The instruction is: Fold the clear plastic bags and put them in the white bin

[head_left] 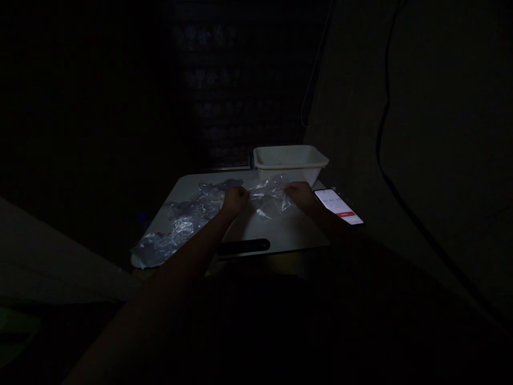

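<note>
A clear plastic bag (267,197) is stretched between my two hands above a pale table (256,230). My left hand (235,199) is closed on the bag's left edge. At its right edge my right hand (297,193) pinches the same bag. More crumpled clear plastic bags (182,227) lie in a loose pile on the left side of the table. Just behind the held bag stands a white plastic basin (290,158); the low light hides most of its inside.
A phone (339,207) with a lit screen lies by the table's right edge. A dark slot (244,246) is in the table's near edge. Something blue (142,217) shows left of the table. A dark cable (387,107) hangs along the right wall.
</note>
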`<state>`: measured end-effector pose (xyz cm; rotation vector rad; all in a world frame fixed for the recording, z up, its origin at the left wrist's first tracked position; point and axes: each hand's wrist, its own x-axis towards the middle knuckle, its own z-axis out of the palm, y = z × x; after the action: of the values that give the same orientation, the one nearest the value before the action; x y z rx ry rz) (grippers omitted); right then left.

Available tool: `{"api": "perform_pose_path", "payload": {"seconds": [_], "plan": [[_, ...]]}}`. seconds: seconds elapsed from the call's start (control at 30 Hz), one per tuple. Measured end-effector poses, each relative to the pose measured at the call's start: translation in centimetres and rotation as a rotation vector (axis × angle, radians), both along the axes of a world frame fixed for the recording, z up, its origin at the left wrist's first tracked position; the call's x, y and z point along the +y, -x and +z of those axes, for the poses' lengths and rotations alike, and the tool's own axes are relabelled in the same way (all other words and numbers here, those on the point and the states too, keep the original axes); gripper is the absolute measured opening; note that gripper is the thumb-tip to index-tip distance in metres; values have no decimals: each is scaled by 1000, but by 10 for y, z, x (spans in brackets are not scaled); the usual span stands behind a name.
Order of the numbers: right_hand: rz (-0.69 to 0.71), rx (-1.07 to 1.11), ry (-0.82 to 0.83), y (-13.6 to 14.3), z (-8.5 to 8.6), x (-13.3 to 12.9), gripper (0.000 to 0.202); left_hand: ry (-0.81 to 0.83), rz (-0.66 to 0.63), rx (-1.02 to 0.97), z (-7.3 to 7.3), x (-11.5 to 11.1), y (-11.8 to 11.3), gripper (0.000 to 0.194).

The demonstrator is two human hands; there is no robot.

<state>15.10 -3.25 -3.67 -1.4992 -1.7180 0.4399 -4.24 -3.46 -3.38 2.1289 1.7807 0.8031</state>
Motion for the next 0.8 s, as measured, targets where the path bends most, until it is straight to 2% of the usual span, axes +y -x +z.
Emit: {"api": "perform_pose_path", "payload": {"seconds": [0.07, 0.17, 0.23, 0.3, 0.4, 0.43, 0.6, 0.8], "plan": [[13, 13, -2, 3, 2, -2, 21, -64, -35, 25, -1, -2, -2, 29], [88, -27, -29, 13, 6, -6, 19, -224, -199, 75, -4, -7, -11, 59], [149, -67, -63, 20, 8, -8, 18, -247, -265, 108, -5, -11, -19, 70], [198, -98, -90, 27, 10, -9, 16, -212, -246, 130, -5, -12, -26, 61], [241, -91, -113, 30, 11, -9, 14, -199, -237, 136, -3, -11, -29, 27], [236, -86, -122, 29, 11, -8, 13, -199, -247, 123, -2, -10, -28, 22], [154, -64, -128, 17, 10, -5, 12, -167, -205, 28, 3, -6, -16, 19], [172, -80, -109, 11, 10, -4, 16, -80, -163, -131, 3, -2, -9, 20]]}}
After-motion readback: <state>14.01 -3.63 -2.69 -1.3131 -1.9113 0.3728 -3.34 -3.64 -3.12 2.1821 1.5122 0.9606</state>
